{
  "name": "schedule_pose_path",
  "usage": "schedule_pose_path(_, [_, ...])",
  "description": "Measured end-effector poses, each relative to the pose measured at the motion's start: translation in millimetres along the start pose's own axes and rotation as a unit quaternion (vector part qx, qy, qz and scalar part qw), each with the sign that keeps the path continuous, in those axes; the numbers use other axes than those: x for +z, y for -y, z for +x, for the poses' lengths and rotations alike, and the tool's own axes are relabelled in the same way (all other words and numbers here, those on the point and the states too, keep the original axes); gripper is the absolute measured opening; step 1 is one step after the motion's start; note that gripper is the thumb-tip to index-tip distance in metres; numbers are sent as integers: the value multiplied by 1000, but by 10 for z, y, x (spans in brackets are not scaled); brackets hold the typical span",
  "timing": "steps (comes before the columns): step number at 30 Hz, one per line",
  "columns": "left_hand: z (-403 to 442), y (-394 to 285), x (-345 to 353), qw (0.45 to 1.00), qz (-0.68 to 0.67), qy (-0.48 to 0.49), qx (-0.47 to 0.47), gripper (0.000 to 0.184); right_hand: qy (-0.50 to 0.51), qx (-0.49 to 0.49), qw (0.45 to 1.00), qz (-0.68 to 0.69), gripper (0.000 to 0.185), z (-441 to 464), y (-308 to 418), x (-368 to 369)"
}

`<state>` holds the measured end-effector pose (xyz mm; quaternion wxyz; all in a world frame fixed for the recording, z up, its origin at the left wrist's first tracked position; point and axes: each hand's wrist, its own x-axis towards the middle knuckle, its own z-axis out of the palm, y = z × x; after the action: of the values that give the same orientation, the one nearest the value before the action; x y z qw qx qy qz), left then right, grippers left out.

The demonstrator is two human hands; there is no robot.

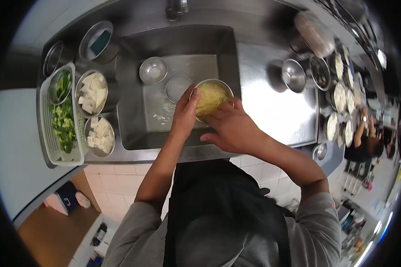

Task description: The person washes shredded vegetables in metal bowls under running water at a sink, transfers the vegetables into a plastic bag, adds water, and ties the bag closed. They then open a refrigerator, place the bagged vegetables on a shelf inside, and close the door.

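Over the sink, my left hand (186, 114) grips the left side of a round metal bowl (227, 85), thumb along the rim. Thin pale-yellow shreds (209, 97) fill the bowl; they look like cut potato, but I cannot tell for sure. My right hand (236, 127) lies over the lower right of the bowl, palm down, fingertips at the shreds and thumb stretched out to the left. Its fingertips are partly hidden among the shreds. Below the bowl is the metal sink (133, 111), wet at the bottom, with a round drain (179, 89).
A small metal bowl (153, 70) sits in the sink. At left are two bowls of white cut pieces (93, 91) and a pale green basket (47, 133) of green vegetables. Metal bowls (294, 75) stand on the right counter. Another person (365, 147) is at far right.
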<state>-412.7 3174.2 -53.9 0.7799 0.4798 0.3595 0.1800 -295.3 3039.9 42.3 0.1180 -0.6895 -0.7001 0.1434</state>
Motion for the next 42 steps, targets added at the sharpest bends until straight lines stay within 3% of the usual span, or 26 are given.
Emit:
schedule_pose_path(3, [-182, 38, 313, 998, 24, 52, -18, 62, 38, 62, 997, -26, 42, -375, 171, -125])
schedule_pose_path(7, [-597, 81, 707, 987, -17, 129, -96, 66, -70, 140, 988, -2, 29, -1019, 399, -320])
schedule_pose_path(13, [-1269, 349, 1232, 967, 15, 244, -76, 70, -147, 237, 960, 13, 10, -2250, 748, -492])
schedule_pose_path(16, [-1634, 458, 1508, 958, 79, 265, -71, 68, -148, 221, 963, 39, 11, -2704, 1086, -314])
schedule_pose_path(19, [-1974, 570, 1766, 937, 68, 323, -111, 65, -153, 279, 947, 35, 11, -3151, 1345, -188])
schedule_pose_path(23, [-2426, 783, 2077, 918, 70, 369, -131, 59, -272, 288, 914, 92, 10, -3807, 1588, -61])
schedule_pose_path(32, [-3357, 1226, 2752, 873, 132, 456, -113, 53, -344, 323, 878, 79, 13, -4956, 2069, 178])
schedule_pose_path(36, [-3670, 1371, 3111, 843, 141, 486, -180, 54, -407, 352, 836, 105, 13, -5428, 2205, 245])
schedule_pose_path(42, [-3901, 1763, 3654, 797, 172, 551, -177, 53, -496, 432, 750, 61, 15, -6109, 2259, 222])
